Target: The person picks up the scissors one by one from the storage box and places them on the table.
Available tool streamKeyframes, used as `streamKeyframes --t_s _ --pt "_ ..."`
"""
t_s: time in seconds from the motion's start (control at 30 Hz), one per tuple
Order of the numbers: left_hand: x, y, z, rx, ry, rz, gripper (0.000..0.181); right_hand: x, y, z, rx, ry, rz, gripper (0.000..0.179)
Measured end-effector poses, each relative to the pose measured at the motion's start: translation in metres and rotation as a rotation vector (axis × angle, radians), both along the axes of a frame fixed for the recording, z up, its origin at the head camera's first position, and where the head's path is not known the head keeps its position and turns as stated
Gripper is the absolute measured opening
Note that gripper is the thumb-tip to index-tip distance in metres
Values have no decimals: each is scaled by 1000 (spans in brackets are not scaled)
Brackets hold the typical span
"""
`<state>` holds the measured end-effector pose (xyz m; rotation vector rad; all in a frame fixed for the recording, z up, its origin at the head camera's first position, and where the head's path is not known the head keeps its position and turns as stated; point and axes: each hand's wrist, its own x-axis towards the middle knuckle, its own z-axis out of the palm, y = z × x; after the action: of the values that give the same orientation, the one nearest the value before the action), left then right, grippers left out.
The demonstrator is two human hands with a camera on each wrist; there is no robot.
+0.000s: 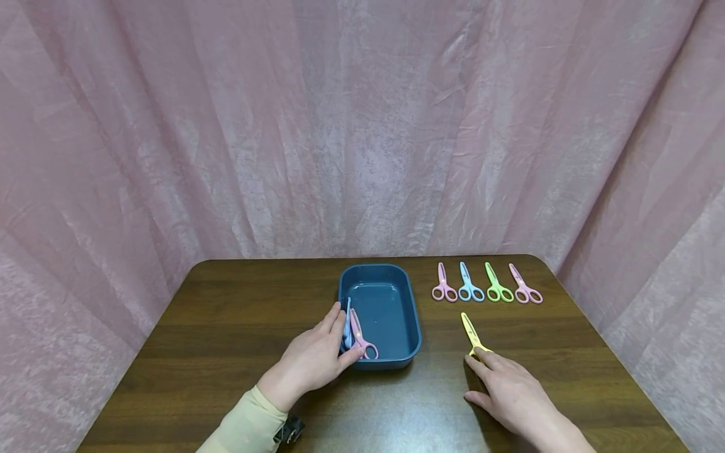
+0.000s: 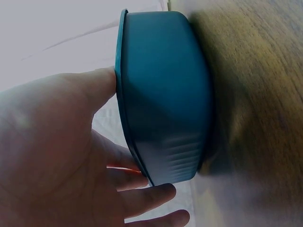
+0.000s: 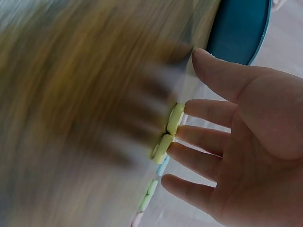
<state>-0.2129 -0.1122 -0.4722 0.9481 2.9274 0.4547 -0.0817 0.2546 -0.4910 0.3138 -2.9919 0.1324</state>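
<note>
My left hand (image 1: 314,357) rests at the left rim of a dark blue tray (image 1: 415,321), its fingers nearly straight and the thumb spread toward the near rim. Blue scissors (image 1: 348,327) and pink scissors (image 1: 357,326) lie inside the tray along its left wall, partly covered by that hand. Yellow scissors (image 1: 469,328) lie on the table to the right of the tray. At their handles is my right hand (image 1: 508,390), with extended fingertips touching or almost touching the loops (image 3: 176,118); the thumb stands apart.
Behind the yellow scissors a row runs along the back right of the brown table (image 1: 243,314): pink scissors (image 1: 443,283), light blue scissors (image 1: 469,283), green scissors (image 1: 496,283) and another pink pair (image 1: 523,285). Pink curtains (image 1: 362,126) hang behind the table.
</note>
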Motion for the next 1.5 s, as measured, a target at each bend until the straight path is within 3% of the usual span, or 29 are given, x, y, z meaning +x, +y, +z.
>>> streamKeyframes --t_s 0.6,1.5 --pt "-1 1 -2 -8 -19 9 91 -4 27 -3 -13 49 -51 57" --pt "-1 1 -1 -3 -23 6 91 -12 71 4 -31 -6 -172 54"
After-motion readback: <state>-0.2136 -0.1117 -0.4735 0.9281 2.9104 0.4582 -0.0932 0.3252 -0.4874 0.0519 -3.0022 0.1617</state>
